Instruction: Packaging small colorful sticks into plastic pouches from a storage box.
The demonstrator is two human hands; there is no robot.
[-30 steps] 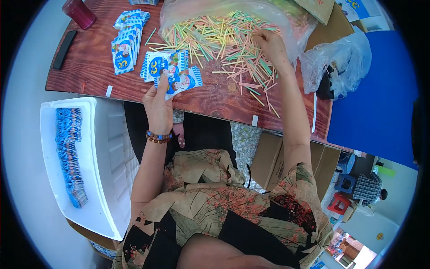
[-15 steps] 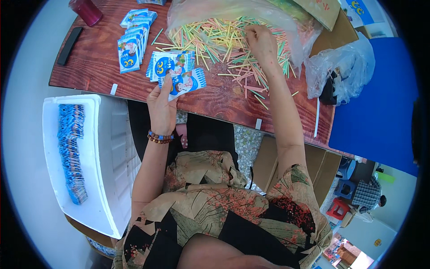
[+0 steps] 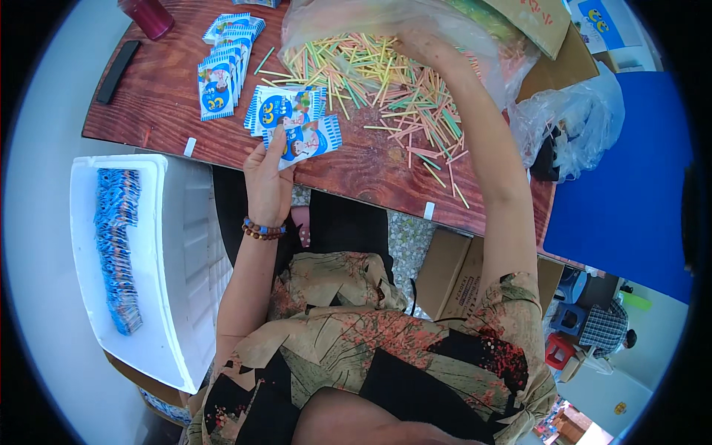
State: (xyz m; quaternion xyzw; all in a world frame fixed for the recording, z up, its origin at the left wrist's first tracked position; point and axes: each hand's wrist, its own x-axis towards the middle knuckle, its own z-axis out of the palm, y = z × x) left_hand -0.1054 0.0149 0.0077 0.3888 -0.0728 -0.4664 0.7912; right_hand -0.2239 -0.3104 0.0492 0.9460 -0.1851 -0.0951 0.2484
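My left hand (image 3: pixel 265 167) is closed on a small blue-and-white packet (image 3: pixel 310 143) near the table's front edge, thumb on top. Behind that packet, overlapping it, lies a small stack of similar packets (image 3: pixel 278 106). My right arm stretches forward over a loose heap of thin pastel sticks (image 3: pixel 356 67) in pink, yellow and green. At the far side of the heap, my right hand (image 3: pixel 430 50) dips down by the edge of a clear plastic bag (image 3: pixel 326 16). Its fingertips are hidden among the sticks and bag, so what they grip cannot be seen.
More packets (image 3: pixel 222 74) lie in an overlapping row at the left, by a black bar (image 3: pixel 117 72) and a red jar (image 3: pixel 152 21). A white foam box (image 3: pixel 163 259) with packed packets stands left of the table. A crumpled plastic bag (image 3: pixel 586 111) lies at right; a person (image 3: pixel 604 326) is far off.
My right hand has moved farther into the heap, toward the bag, and its elbow has swung right. Some sticks at the front have shifted. My left hand still holds the packet.
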